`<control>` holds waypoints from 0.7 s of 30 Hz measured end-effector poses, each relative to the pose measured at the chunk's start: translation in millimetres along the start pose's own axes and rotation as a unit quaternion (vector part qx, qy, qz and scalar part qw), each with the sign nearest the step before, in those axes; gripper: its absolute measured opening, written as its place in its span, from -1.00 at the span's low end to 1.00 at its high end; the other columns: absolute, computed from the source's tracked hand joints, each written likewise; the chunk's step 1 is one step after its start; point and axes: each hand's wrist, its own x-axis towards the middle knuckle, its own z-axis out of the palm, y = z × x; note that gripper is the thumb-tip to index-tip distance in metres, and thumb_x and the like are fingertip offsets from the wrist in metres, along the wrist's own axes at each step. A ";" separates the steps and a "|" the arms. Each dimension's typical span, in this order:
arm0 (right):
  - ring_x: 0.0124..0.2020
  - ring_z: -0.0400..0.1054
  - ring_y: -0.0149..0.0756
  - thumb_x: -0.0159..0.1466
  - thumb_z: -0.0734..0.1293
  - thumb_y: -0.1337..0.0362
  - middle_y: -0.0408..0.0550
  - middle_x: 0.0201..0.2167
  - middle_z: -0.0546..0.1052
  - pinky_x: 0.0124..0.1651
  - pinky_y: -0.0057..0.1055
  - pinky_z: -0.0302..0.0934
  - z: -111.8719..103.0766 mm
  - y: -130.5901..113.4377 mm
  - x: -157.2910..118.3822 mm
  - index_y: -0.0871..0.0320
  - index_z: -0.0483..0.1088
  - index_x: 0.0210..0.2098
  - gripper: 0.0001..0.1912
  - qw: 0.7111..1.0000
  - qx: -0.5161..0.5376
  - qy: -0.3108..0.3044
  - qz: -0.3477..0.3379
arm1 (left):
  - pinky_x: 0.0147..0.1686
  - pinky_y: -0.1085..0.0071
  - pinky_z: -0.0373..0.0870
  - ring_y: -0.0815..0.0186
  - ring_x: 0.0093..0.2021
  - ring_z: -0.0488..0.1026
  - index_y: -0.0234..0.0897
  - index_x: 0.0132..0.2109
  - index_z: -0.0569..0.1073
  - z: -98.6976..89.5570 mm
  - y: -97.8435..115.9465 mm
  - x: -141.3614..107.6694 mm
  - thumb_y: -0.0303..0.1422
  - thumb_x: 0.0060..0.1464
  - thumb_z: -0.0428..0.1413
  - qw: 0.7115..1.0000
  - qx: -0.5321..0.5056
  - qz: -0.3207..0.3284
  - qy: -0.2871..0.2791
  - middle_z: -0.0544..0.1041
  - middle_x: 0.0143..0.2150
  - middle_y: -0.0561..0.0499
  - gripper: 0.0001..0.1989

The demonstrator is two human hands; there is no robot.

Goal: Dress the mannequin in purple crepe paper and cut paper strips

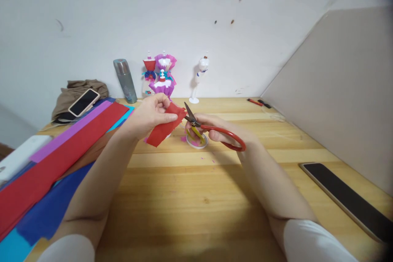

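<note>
My left hand pinches a piece of red paper between thumb and fingers, above the wooden table. The paper's right edge is jagged. In my right hand are scissors with red handles, their dark blades parted at that jagged edge. Just beneath my right fingers sits a round roll or lid with a white rim and yellow inside, partly covered by the hand. Small pink scraps lie around it.
Long coloured paper sheets cover the left side, near a phone on brown cloth. A bottle and decorated figures stand by the wall. Another white figure is behind the scissors. A larger phone lies right; pens lie behind.
</note>
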 end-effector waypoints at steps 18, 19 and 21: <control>-0.48 0.22 -0.42 0.39 0.33 -0.35 -0.23 -0.41 0.34 -0.36 -0.42 0.13 -3.9 15.1 3.0 0.14 0.41 0.03 -0.34 0.999 0.024 -0.028 -0.036 | -0.38 0.43 0.47 0.27 -0.33 0.59 -0.18 -0.18 0.35 1.3 10.2 -3.2 -0.42 -0.22 0.38 0.999 0.046 -0.002 -0.026 0.59 -0.32 0.11 -0.55; -0.49 0.22 -0.43 0.39 0.33 -0.35 -0.24 -0.42 0.33 -0.37 -0.42 0.13 -4.0 15.0 2.8 0.14 0.40 0.03 -0.34 0.999 0.024 -0.029 -0.032 | -0.38 0.43 0.47 0.26 -0.32 0.60 -0.18 -0.18 0.35 1.1 10.1 -3.1 -0.42 -0.22 0.38 0.999 0.045 -0.002 -0.026 0.59 -0.32 0.11 -0.54; -0.50 0.21 -0.44 0.40 0.32 -0.33 -0.25 -0.42 0.32 -0.37 -0.43 0.13 -4.2 15.3 2.4 0.15 0.39 0.03 -0.36 0.999 0.026 -0.032 -0.031 | -0.36 0.43 0.48 0.25 -0.30 0.61 -0.19 -0.17 0.36 0.7 9.9 -3.3 -0.43 -0.22 0.38 0.999 0.047 0.000 -0.022 0.60 -0.30 0.10 -0.54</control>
